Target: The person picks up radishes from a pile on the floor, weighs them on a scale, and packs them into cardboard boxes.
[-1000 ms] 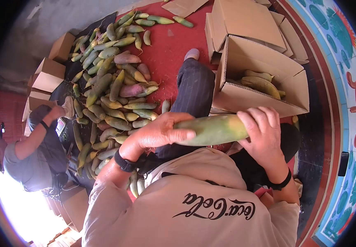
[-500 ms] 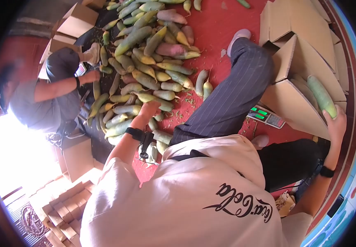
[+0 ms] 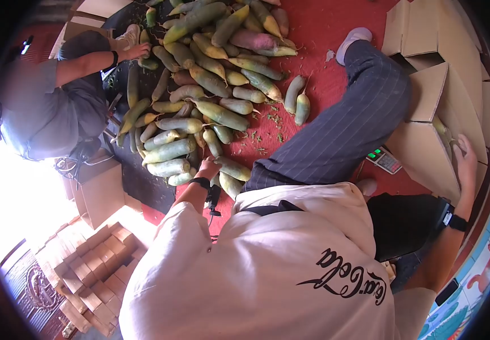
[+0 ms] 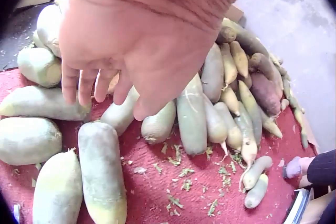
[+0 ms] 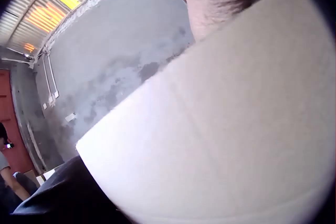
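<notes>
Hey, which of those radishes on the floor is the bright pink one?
The radish toward the far right of the pile in the head view. Its vivid pink patch sets it apart; the others look green, yellowish or duller brown.

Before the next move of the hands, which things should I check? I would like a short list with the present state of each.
1. Left hand at the pile of long green radishes: ok.
2. Its fingers open: ok, hanging loosely.
3. Brown cardboard box open: ok.
4. Right hand clear of the box: not ok, it is at the opening.
5. Right hand empty: cannot tell.
6. Reading on the green-lit digital scale: cannot tell, digits too small.
</notes>
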{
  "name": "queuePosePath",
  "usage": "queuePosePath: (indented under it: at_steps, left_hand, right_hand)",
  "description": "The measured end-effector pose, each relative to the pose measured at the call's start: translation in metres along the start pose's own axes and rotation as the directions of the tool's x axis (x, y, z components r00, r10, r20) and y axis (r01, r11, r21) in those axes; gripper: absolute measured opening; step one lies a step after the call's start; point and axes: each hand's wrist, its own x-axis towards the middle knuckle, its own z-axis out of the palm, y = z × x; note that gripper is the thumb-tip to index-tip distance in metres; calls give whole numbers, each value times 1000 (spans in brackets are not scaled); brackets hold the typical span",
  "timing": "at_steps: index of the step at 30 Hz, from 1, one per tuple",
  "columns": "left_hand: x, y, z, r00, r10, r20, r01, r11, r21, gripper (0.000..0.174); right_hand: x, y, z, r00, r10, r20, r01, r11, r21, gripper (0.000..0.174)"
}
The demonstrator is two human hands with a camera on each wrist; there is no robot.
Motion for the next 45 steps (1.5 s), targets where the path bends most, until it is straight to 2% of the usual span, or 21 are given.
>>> queuePosePath:
  at_steps: [4,5,6,9,10,11,12,14,16,17,19,20,22,23,26,30,33,35,39,42,45]
  left_hand:
    - [13,-4,25,998,-61,22,64,991,-121,60]
    - [107,-90,112,984,149,95,-165,968,188,67]
    - [95,-70,99,983,156,100,-173,967,185,67]
    - [19,9,11,784,406,469,-619,464,634,67]
    - [18,17,12,781,412,470,-623,459,633,67]
    - [19,23,14,972,111,206,-175,929,327,62]
    - [20,27,14,937,-324,128,343,923,-173,58]
    - [-1,48,-22,951,-186,247,198,980,-22,47]
    - [-25,73,-42,945,-49,323,156,936,-315,37]
    - [-4,54,-23,947,-46,317,151,937,-315,37]
    - [50,7,25,750,435,498,-63,797,-601,37]
    - [50,19,20,750,439,495,-73,798,-598,37]
    - [36,62,8,833,354,424,-275,931,-239,44]
    - [24,77,3,972,88,220,-33,970,-239,61]
    - [5,104,-39,986,146,81,-133,980,-150,73]
    - [-23,148,-113,949,278,-149,-301,939,-164,64]
    - [-35,175,-158,802,398,-446,-560,761,-328,59]
    - [-73,213,-193,796,361,-485,-604,518,-606,46]
    - [-155,274,-244,727,456,-514,-599,54,-799,35]
    - [-193,302,-255,619,664,-419,-517,-57,-854,36]
    - [-223,330,-243,551,802,-229,-421,30,-907,38]
  right_hand:
    - [-26,16,-19,996,-10,-84,11,1000,0,33]
    - [-35,12,-23,994,6,-113,-7,1000,-7,33]
    - [-44,13,-28,989,23,-143,-25,1000,-14,33]
    - [-73,32,-35,979,-21,-202,10,998,-56,30]
    - [-84,29,-38,978,-17,-208,5,998,-58,30]
    - [-95,17,-39,972,38,-230,-60,994,-89,29]
    - [-104,10,-41,963,90,-253,-123,985,-117,27]
    - [-118,12,-42,960,64,-272,-107,984,-145,26]
    - [-129,15,-39,956,38,-290,-90,982,-167,25]
    - [-134,16,-38,955,30,-294,-83,982,-170,25]
    - [-137,12,-35,952,24,-306,-79,982,-169,25]
    - [-139,5,-34,945,9,-328,-76,978,-192,24]
    - [-142,-9,-32,934,-3,-357,-77,975,-210,24]
    - [-142,-16,-32,925,-24,-380,-65,974,-219,23]
    - [-142,-24,-30,909,-66,-412,-28,976,-217,22]
    - [-140,-48,-21,899,-65,-432,37,997,-72,22]
    - [-139,-77,-16,896,-133,-424,127,991,-43,22]
    - [-140,-101,-15,885,-171,-434,169,985,-45,22]
    - [-147,-139,-18,883,-195,-427,230,973,31,25]
    - [-153,-159,-19,850,-257,-460,308,951,38,31]
    - [-159,-175,-18,783,-373,-497,407,912,-43,41]
